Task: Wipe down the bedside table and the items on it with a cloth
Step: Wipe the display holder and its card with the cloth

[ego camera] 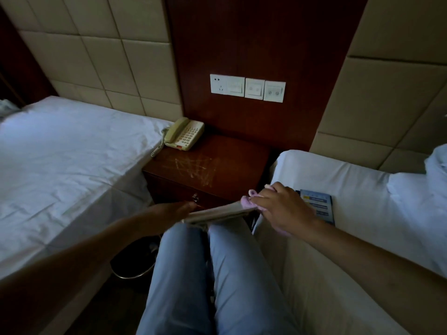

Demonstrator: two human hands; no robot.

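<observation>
Two beds flank the scene: the left bed (67, 170) and the right bed (338, 189), with one dark wooden counter (232, 160) between them at the far side, its top showing pale streaks. One cream telephone (183, 135) sits on the counter's far-left corner, touching the left bed's edge. One blue booklet (319, 204) lies on the right bed, just beside the right hand.

One flat tray-like board (215, 213) hangs in the air over the knees, near the counter's front edge, its long axis running left to right and tilted up toward the right. The left hand (169, 213) supports its left end; blur hides whether those fingers curl round it, so I cannot tell. The right hand (278, 204) presses one pink cloth (249, 199) onto the board's right end, fingers (256, 201) bent over the cloth and clamped on it. The cloth's next stroke would likely run leftward along the board, toward the left hand. The counter top lies beyond both hands, the right one nearer.
</observation>
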